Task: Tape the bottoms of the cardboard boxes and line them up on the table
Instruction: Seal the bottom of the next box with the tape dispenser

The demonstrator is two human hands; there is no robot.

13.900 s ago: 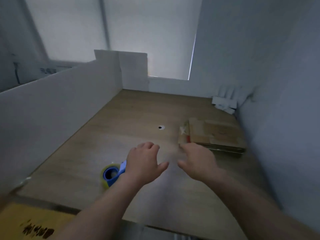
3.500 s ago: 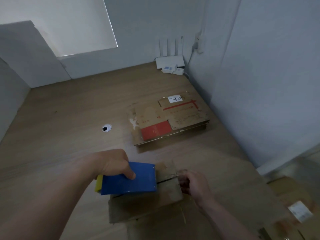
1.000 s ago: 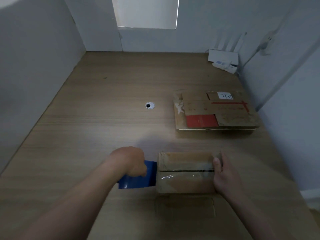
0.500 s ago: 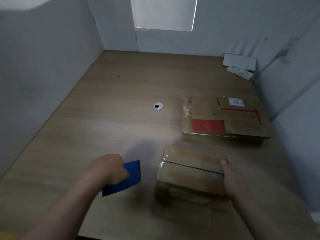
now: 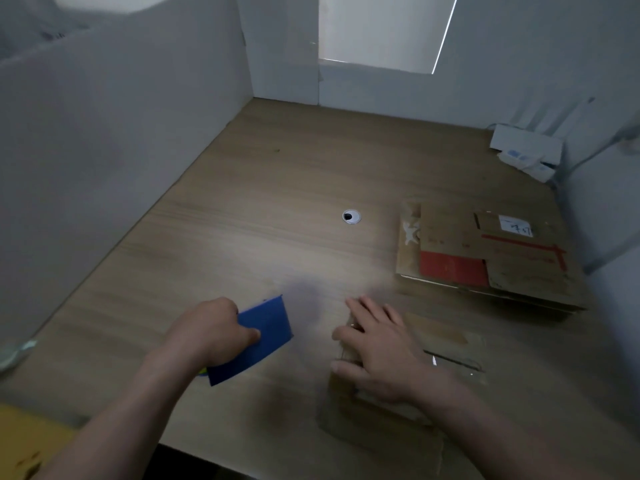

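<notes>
Left hand [image 5: 211,336] grips the blue tape dispenser [image 5: 256,337], now drawn clear of the box [image 5: 446,341] near the worktop's [image 5: 277,220] front edge. Right hand [image 5: 377,351] has crossed over and lies flat, fingers spread, on the box's left end. Judged: seam taped, now being pressed down.

white label [image 5: 515,228] on flattened cardboard [image 5: 446,233], handwriting too blurred to read

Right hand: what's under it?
The right hand lies flat on the cardboard box, fingers spread over its left end. The seam shows to the right; the part beneath the palm is covered.
</notes>
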